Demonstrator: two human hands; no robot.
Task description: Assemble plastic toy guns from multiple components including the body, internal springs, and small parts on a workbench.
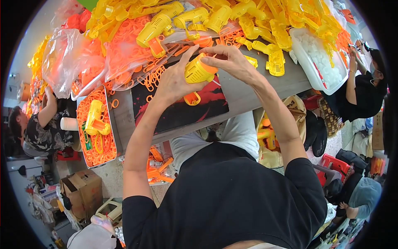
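Observation:
A yellow plastic toy-gun shell [196, 73] with a slotted round barrel is held up over a black and red mat [174, 112]. My left hand [174, 83] wraps round the barrel from the left. From the right, my right hand [234, 62] pinches thumb and fingers at an orange end part [210, 69] on the shell's upper end; its exact shape is partly hidden by the fingers. A yellow looped handle [192, 98] shows below my left hand, above the mat.
Yellow shells [271, 56] heap along the table's far side, beside bagged orange rings [128, 50]. At left, a tray [115, 139] holds orange parts and a yellow shell. A white bin [331, 89] of translucent pieces stands at right. People sit on both sides.

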